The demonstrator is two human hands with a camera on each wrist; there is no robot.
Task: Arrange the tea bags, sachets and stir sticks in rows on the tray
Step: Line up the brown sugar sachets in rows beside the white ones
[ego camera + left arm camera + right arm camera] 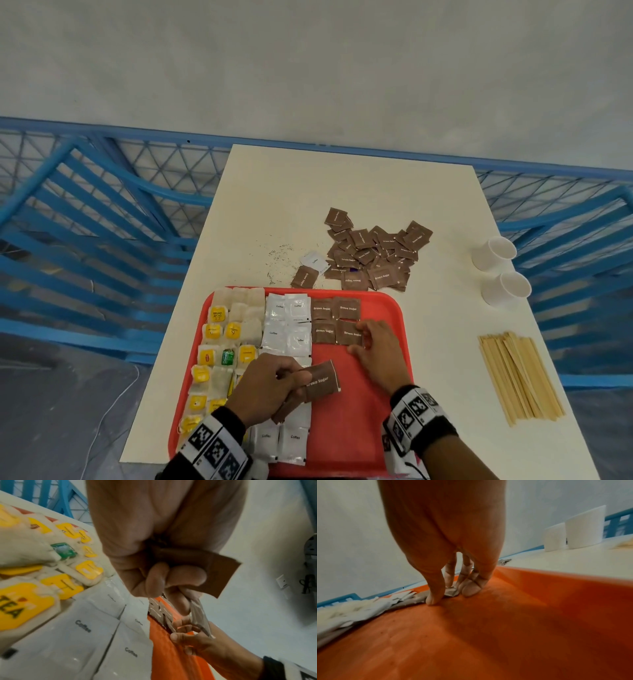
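A red tray (pixel 376 428) at the table's near edge holds rows of tea bags (pixel 222 342) on the left, white coffee sachets (pixel 286 325) in the middle and brown sugar sachets (pixel 335 320) to their right. My left hand (pixel 270 387) grips several brown sugar sachets (pixel 320 380) above the tray; the left wrist view shows these held sachets (pixel 221 574) in the curled fingers. My right hand (pixel 373 346) rests its fingertips (pixel 435 599) on the nearest right brown sachet (pixel 349 332) lying on the tray (pixel 505 628).
A loose pile of brown sugar sachets (pixel 373 257) lies on the white table (pixel 274 205) beyond the tray, with spilled grains to its left. Two white paper cups (pixel 496 267) stand at the right edge. Wooden stir sticks (pixel 517 377) lie bundled on the right.
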